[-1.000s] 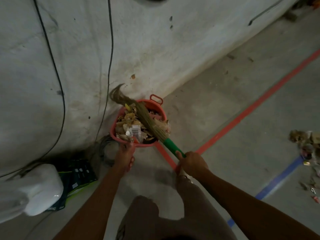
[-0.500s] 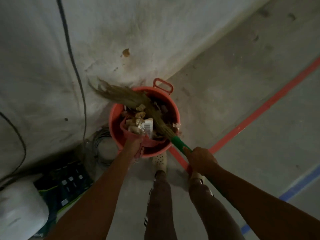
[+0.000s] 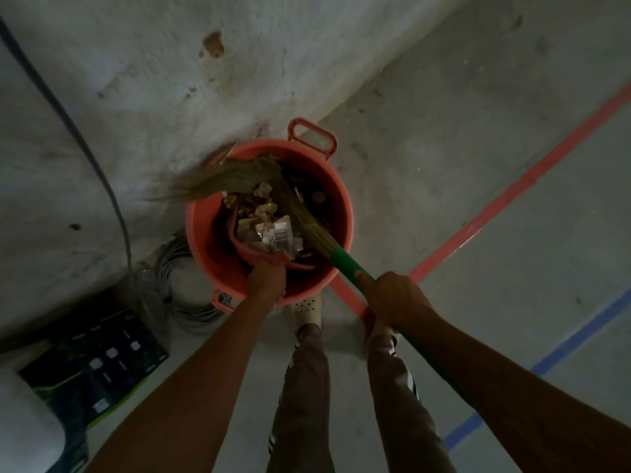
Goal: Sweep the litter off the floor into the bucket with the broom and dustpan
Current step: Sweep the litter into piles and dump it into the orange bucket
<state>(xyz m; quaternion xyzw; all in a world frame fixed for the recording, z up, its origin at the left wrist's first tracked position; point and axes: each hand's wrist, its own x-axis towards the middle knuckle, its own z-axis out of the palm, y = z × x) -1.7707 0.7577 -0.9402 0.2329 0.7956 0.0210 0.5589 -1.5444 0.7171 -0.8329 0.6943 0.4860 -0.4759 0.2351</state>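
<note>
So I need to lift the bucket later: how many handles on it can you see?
2. One handle sticks out from the far rim of the bucket, toward the wall. The other handle is at the near rim, partly hidden by the left forearm.

The bucket (image 3: 201, 240) and dustpan (image 3: 251, 254) are showing smooth orange plastic; the broom (image 3: 297, 213) is pairing dry straw bristles with a glossy green handle. Crinkled wrappers (image 3: 273, 233) are glinting, the concrete floor (image 3: 478, 165) looking matt and rough.

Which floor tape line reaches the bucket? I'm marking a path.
The red tape line runs to the bucket; the blue line stays farther right.
</note>
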